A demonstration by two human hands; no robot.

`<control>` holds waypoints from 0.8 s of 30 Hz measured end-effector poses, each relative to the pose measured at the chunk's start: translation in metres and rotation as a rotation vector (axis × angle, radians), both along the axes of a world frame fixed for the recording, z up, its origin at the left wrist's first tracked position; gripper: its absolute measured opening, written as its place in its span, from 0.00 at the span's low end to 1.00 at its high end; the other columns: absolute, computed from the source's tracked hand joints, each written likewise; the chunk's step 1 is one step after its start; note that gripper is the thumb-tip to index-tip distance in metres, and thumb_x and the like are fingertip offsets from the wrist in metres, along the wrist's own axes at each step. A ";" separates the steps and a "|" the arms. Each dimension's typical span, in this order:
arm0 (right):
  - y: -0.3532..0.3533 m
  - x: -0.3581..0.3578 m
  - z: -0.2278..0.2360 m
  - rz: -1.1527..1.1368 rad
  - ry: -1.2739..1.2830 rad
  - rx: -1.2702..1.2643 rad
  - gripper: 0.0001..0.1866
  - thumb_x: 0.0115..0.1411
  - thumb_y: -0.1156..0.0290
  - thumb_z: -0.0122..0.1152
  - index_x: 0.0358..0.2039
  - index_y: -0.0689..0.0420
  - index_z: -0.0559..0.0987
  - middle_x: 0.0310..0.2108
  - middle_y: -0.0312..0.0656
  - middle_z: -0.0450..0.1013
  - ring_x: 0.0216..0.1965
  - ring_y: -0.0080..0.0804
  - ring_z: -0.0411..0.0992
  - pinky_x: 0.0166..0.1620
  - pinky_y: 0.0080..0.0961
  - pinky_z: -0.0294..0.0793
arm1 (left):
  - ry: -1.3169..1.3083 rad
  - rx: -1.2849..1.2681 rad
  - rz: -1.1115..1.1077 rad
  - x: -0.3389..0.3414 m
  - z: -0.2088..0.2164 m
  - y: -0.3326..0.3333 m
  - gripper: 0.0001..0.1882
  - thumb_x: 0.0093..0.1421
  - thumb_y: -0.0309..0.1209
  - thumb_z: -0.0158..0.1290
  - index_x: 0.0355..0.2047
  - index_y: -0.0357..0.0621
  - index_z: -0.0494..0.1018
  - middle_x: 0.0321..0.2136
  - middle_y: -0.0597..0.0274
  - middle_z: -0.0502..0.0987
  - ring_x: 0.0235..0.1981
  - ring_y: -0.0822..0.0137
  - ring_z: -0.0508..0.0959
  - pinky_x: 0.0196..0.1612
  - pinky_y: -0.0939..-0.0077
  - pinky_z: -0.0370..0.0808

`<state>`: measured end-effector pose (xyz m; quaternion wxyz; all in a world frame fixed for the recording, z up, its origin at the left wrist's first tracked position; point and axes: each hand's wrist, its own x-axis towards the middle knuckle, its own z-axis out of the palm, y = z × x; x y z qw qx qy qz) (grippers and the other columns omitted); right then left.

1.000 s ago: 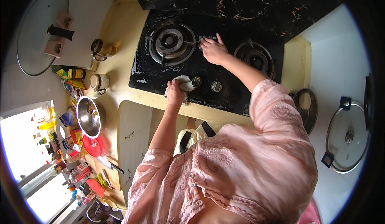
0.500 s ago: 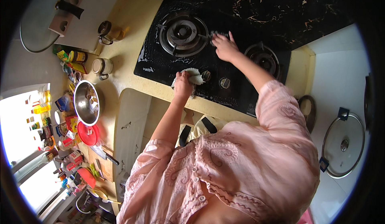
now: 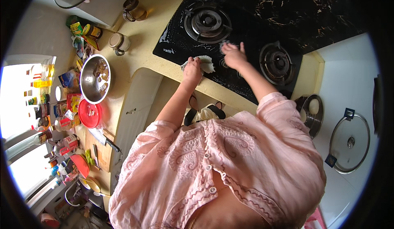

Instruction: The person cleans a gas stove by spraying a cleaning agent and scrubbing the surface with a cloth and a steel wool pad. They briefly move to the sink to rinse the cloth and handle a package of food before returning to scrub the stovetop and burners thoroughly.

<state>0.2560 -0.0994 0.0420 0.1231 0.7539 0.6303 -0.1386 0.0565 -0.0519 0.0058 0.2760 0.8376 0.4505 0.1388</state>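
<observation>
My left hand (image 3: 191, 70) is closed on a crumpled whitish cloth (image 3: 207, 64) at the front edge of the black gas stove (image 3: 180, 46). To its right, my right hand (image 3: 235, 57) presses a small grey scouring pad (image 3: 225, 46) on the stove top, its thumb sticking out. The pad is blurred and partly under the fingers. Just beyond the pad is the left burner (image 3: 208, 22); the right burner (image 3: 277, 63) lies to the right of my right forearm. Wet, foamy streaks show on the black glass. My right hand partly covers the control knobs.
On the left counter stand a steel bowl (image 3: 84, 79) with food pieces, a red lid (image 3: 90, 115), a lidded glass jar (image 3: 119, 42) and a brown glass pitcher (image 3: 133, 10). A knife (image 3: 107, 140) lies by a cutting board (image 3: 104, 158). A glass pot lid (image 3: 350, 155) hangs at right.
My right hand has moved with the scouring pad toward the stove's front, nearer the knobs. My left hand stays on the cloth at the front edge. The view has shifted.
</observation>
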 end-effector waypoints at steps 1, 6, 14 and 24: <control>0.004 -0.019 0.000 -0.010 0.039 0.028 0.25 0.53 0.69 0.38 0.54 0.48 0.62 0.60 0.28 0.51 0.59 0.24 0.49 0.59 0.54 0.31 | 0.015 -0.005 0.008 -0.006 0.005 0.002 0.14 0.43 0.18 0.46 0.32 0.45 0.69 0.31 0.50 0.68 0.32 0.48 0.71 0.34 0.61 0.70; 0.030 -0.075 -0.010 0.019 0.090 0.111 0.23 0.55 0.68 0.38 0.53 0.50 0.64 0.58 0.31 0.54 0.59 0.24 0.51 0.60 0.53 0.30 | -0.032 -0.028 -0.011 -0.027 -0.001 0.008 0.15 0.41 0.17 0.46 0.32 0.44 0.69 0.32 0.49 0.68 0.33 0.47 0.71 0.36 0.60 0.70; 0.018 -0.083 -0.007 0.006 0.059 0.141 0.24 0.52 0.71 0.42 0.52 0.53 0.64 0.58 0.34 0.54 0.58 0.27 0.52 0.60 0.42 0.41 | -0.122 -0.081 -0.042 -0.037 -0.015 0.012 0.13 0.43 0.18 0.45 0.30 0.44 0.68 0.32 0.50 0.67 0.33 0.48 0.71 0.36 0.60 0.70; 0.102 -0.122 -0.004 -0.056 0.051 0.071 0.22 0.53 0.66 0.42 0.50 0.55 0.67 0.55 0.36 0.57 0.55 0.30 0.55 0.55 0.38 0.51 | -0.131 -0.135 -0.098 -0.040 -0.005 0.008 0.19 0.41 0.17 0.49 0.36 0.41 0.64 0.36 0.48 0.63 0.37 0.47 0.70 0.38 0.60 0.70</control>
